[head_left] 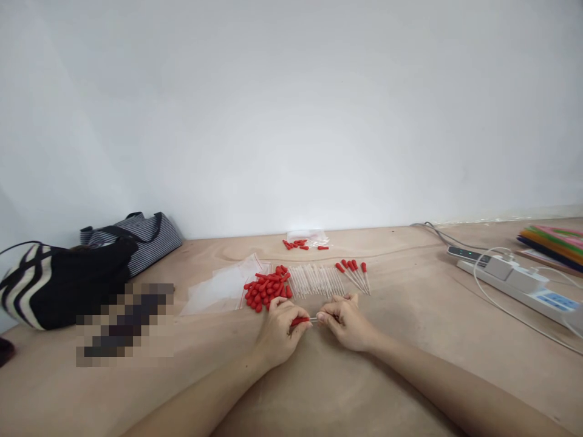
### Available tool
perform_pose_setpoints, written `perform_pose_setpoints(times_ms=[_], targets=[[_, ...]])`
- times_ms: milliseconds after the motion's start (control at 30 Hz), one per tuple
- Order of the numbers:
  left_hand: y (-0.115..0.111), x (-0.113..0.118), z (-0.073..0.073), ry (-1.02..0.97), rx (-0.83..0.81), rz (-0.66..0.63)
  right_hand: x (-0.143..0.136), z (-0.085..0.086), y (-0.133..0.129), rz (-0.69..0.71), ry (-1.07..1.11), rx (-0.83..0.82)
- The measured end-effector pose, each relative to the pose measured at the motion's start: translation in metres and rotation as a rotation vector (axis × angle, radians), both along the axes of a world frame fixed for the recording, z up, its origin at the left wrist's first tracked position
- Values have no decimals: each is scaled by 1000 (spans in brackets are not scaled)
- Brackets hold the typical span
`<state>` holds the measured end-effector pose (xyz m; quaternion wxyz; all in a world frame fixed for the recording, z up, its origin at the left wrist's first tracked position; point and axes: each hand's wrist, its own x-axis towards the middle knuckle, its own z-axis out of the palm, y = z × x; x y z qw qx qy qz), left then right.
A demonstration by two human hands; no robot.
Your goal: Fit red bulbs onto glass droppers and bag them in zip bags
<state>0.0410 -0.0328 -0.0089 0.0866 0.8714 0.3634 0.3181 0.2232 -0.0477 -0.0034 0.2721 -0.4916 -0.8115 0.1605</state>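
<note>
My left hand (281, 332) pinches a red rubber dropper bulb (297, 321) between thumb and fingers. Facing it, my right hand (348, 325) grips a thin glass dropper tube (313, 319), whose end meets the bulb's opening; how deep it sits is hidden by my fingertips. Just beyond my left hand lies a heap of red bulbs (265, 289). A row of bare glass tubes (315, 280) is spread side by side behind both hands. To the right of that row rest several droppers (357, 274), each a tube with a red bulb on it.
Clear plastic bags (218, 285) lie left of the heap. Near the wall are another bag (306, 237) and a few small red bulbs (295, 244). Fabric bags (86, 279) stand at left. A power strip (523, 288) with cables and colored sheets (553, 243) occupy the right.
</note>
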Motion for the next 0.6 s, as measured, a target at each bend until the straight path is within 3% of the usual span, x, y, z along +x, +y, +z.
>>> perform_pose_setpoints(times_ms=[400, 600], targets=[[-1, 0, 1, 46, 9, 19, 0, -3, 2, 5, 25, -78], [-1, -1, 1, 105, 93, -45, -1, -5, 2, -10, 28, -165]])
